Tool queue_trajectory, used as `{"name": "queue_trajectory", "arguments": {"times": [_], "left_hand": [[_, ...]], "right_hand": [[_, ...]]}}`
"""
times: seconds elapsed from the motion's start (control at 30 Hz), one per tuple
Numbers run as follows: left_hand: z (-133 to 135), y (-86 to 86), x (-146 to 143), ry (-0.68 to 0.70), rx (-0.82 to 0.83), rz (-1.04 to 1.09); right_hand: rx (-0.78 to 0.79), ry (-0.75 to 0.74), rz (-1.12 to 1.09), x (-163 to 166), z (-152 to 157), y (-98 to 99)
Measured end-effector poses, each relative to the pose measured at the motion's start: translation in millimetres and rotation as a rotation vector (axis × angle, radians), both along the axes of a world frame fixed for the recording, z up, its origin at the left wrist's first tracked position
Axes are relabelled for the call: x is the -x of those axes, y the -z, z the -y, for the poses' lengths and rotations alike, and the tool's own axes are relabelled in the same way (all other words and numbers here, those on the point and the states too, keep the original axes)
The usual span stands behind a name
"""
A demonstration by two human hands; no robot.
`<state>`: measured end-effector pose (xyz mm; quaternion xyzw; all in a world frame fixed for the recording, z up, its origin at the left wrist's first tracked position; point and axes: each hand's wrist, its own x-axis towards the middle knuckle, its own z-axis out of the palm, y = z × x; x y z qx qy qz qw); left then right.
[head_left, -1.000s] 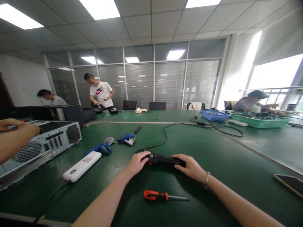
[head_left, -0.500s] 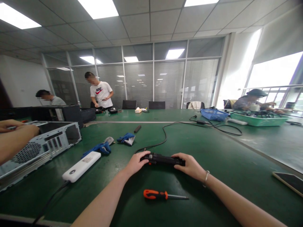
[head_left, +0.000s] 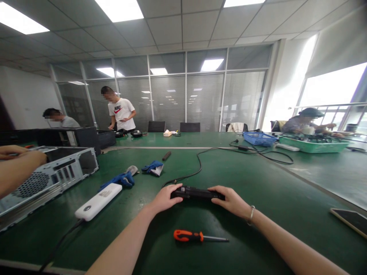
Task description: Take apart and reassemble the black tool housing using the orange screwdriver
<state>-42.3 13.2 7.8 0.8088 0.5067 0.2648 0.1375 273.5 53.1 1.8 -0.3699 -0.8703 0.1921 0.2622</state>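
1. The black power strip [head_left: 197, 193] lies flat on the green table [head_left: 258, 183], just below the middle of the frame, running left to right between your two hands.
2. Your left hand [head_left: 164, 198] grips the strip's left end, with the fingers curled over its top and the thumb toward you.
3. Your right hand [head_left: 232, 201] closes on the right end in the same way, fingers wrapped over the top edge; a bracelet [head_left: 251, 215] sits at that wrist.
4. Both forearms come in from the bottom of the frame and angle inward, so the hands meet the strip from either side with the palms facing down.
5. A black cable [head_left: 197, 168] leaves the strip's left end and snakes up toward the center right of the frame.
6. An orange-handled screwdriver [head_left: 197, 236] lies on the table just below the strip, apart from both hands, with its shaft pointing right.
7. At lower left a white power strip [head_left: 99, 201] rests near blue gloves [head_left: 122, 179].
8. At the left edge another person's hands [head_left: 17, 162] rest on an open computer case [head_left: 54, 172].
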Motion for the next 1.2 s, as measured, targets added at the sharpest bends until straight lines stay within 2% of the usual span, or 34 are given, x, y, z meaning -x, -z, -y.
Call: {"name": "queue_trajectory", "arguments": {"times": [0.23,0.47,0.67,0.83,1.0,1.2], "left_hand": [[8,-7.5,-8,0.052,0.009,0.001],[7,-7.8,-11,0.054,-0.003,0.051],[6,-3.8,-12,0.037,-0.023,0.108],[7,-5.9,-12,0.061,0.032,0.131],[4,-6.9,-13,0.051,0.087,0.171],[7,-5.4,-20,0.013,0.046,0.095]], "right_hand": [[0.005,-0.03,0.092,-13,0,-7.4],[-0.053,-0.076,0.071,-15,0,-5.4],[-0.042,-0.032,0.04,-13,-1,-2.4],[0.005,-0.02,0.026,-14,-6,-0.1],[-0.018,0.001,0.068,-11,-7,-2.1],[-0.025,0.04,0.082,-7,-3,-2.9]]}}
